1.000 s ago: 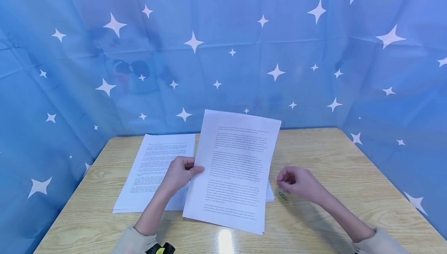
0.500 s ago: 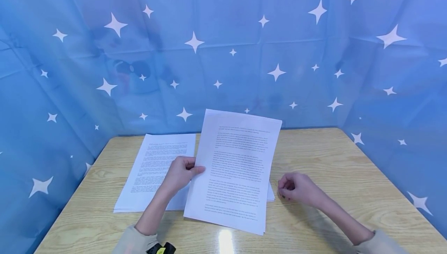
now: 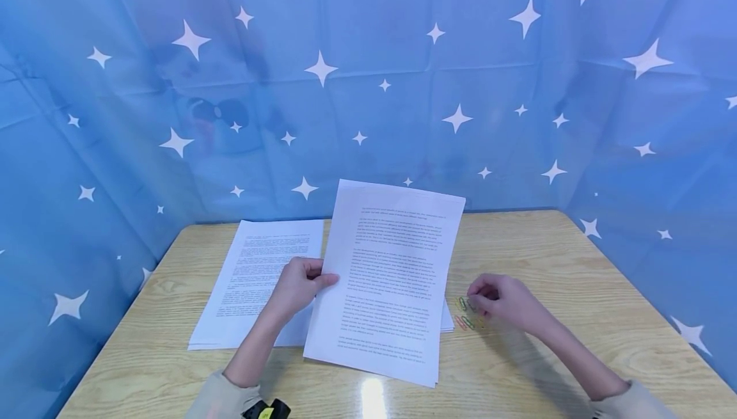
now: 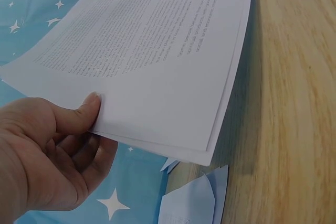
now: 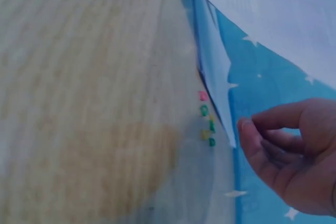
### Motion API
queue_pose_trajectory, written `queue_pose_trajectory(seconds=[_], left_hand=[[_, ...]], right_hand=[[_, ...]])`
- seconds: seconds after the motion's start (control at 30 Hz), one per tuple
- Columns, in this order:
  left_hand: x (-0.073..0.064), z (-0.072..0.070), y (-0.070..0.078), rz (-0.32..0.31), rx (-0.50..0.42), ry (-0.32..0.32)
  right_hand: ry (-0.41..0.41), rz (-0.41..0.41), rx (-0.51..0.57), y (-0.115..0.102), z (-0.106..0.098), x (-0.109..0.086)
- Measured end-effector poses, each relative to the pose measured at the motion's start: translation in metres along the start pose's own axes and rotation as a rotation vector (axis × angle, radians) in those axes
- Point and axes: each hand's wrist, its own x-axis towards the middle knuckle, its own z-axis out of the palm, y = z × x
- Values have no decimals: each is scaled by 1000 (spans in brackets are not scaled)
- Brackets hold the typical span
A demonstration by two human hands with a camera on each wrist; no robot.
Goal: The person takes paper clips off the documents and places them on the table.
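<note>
My left hand holds a few printed sheets by their left edge, thumb in front and fingers behind. The sheets stand raised and slightly tilted over the table. In the left wrist view the thumb of the left hand lies on the blank margin. My right hand is at the right, beside several small coloured paper clips on the table. Its thumb and index fingertips come together in the right wrist view; I cannot tell whether a clip is between them.
A stack of printed paper lies on the wooden table at the left. Behind the raised sheets, the corner of more paper shows. A blue curtain with white stars hangs behind and along the sides.
My right hand dips down over the paper clips, then rises and shifts right, leaving more clips visible. My left hand and the raised sheets stay nearly still.
</note>
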Motion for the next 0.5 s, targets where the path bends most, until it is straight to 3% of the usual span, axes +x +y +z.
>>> queue_pose_trajectory(seconds=[0.3,0.5], left_hand=[[0,-1,0,6,1,0],[0,-1,0,-2,8,8]], right_hand=[[93,-117,145,-6,-9,7],[88,-142,231,-14,-9,14]])
